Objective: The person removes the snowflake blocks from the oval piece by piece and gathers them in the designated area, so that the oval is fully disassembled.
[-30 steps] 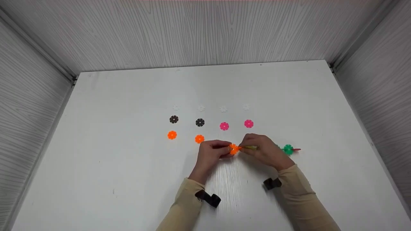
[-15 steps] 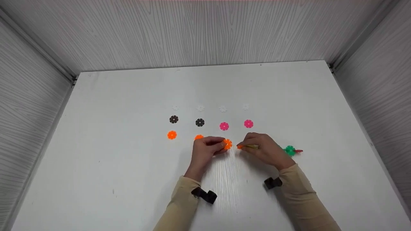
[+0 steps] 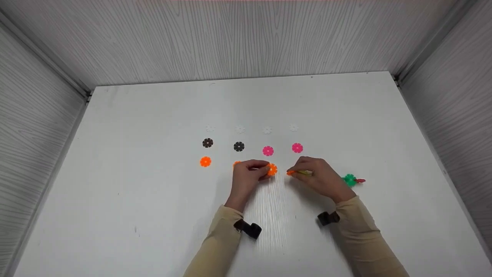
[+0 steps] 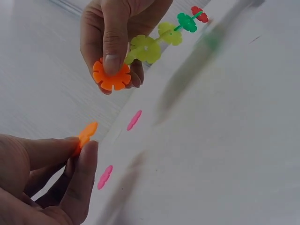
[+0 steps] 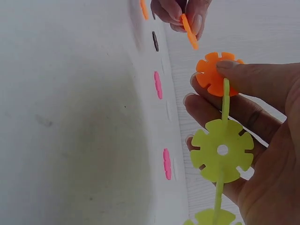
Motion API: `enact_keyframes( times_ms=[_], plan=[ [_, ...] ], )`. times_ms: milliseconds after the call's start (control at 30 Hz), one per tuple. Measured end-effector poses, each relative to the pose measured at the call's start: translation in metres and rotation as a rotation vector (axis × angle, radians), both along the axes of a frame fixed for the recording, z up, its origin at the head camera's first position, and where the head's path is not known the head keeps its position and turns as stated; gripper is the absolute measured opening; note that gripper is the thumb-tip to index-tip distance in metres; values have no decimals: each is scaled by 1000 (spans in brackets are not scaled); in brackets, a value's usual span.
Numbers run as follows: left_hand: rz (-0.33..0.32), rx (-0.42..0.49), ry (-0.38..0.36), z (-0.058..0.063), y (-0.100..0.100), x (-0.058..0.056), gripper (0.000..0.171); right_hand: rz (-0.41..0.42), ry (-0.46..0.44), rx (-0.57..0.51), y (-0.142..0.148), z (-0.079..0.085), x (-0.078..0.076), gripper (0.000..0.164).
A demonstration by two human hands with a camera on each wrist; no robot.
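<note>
My left hand (image 3: 246, 177) pinches a loose orange notched disc (image 4: 86, 135) between thumb and fingers, turned edge-on in the left wrist view. To its right, my right hand (image 3: 321, 177) pinches another orange notched disc (image 5: 213, 75), thumb on its face. That disc is the end of a chain: yellow-green discs (image 5: 222, 150) linked at right angles, then a green disc (image 3: 349, 180) and a red disc (image 3: 360, 181) past the wrist. A small gap separates the two orange discs. In the head view the right hand hides much of the chain's yellow-green part.
On the white table (image 3: 153, 215) lie rows of flat discs: white ones (image 3: 267, 130) at the back, then brown (image 3: 207, 142), dark grey (image 3: 239, 146) and pink (image 3: 297, 148). Nearer are an orange one (image 3: 205, 161) and another partly behind the left hand. Grey wood-grain panels (image 3: 246, 38) enclose the table.
The two orange discs met in the head view one second ago; they are now apart. The left hand drew left and slightly back, and the right hand with its chain shifted slightly right and back.
</note>
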State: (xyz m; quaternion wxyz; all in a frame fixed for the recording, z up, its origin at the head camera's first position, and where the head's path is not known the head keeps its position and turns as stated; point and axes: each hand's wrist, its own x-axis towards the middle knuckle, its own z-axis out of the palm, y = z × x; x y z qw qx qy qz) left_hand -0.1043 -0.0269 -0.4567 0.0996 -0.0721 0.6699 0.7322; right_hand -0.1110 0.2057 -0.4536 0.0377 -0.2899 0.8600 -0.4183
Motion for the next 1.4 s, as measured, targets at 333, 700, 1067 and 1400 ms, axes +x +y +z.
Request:
enact_keyframes(
  times_ms=[333,700,1067,1400],
  plan=[
    [12,-200,38,-15,1,-7,7,3,-4,-9,1,-2,2,14],
    [-16,-401,121,-20,3,-9,5,-17,-14,-6,0,-3,3,15],
    [-46,-469,137,-18,2,-10,4,-16,1,11,-1,-3,2,13],
    [-23,-359,111,-17,-1,-11,13,-42,-42,35,2,0,2,14]
  ],
)
